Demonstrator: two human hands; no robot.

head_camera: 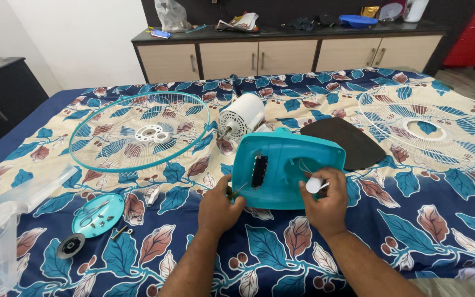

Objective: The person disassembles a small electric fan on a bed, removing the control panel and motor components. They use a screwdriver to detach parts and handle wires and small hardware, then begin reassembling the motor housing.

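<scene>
Item: pedestal fan, in pieces on a bed covered by a blue and cream leaf-print sheet (pixel 413 231).

- Teal plastic fan base housing (pixel 287 168): lies tilted at centre, its hollow side towards the camera, a dark slot in its face. Both hands are on it.
- Left hand (pixel 219 206): fingers closed round a small screwdriver-like tool (pixel 237 191), tip against the housing's lower left edge.
- Right hand (pixel 325 203): fingers pinched on a small white cylindrical part (pixel 314 185) with thin wires leading into the housing.
- White ribbed motor unit (pixel 241 115): on its side just behind the housing, detached.
- Dark flat cover plate (pixel 353 144): beside the housing, to the right, partly under it.
- Teal-rimmed wire guard (pixel 138 132): flat, left of centre.
- White wire guard (pixel 432 129): flat, far right.
- Round teal cap (pixel 99 214): upturned as a tray, holding loose screws and small scissors.
- Black round disc (pixel 71 245): near the cap.
- Clear plastic blades (pixel 6 220): left edge, off the motor.

Condition, as judged: dismantling appears largely done; guards, blades, motor and plate are all separate. Work on the housing's wiring remains in hand.
</scene>
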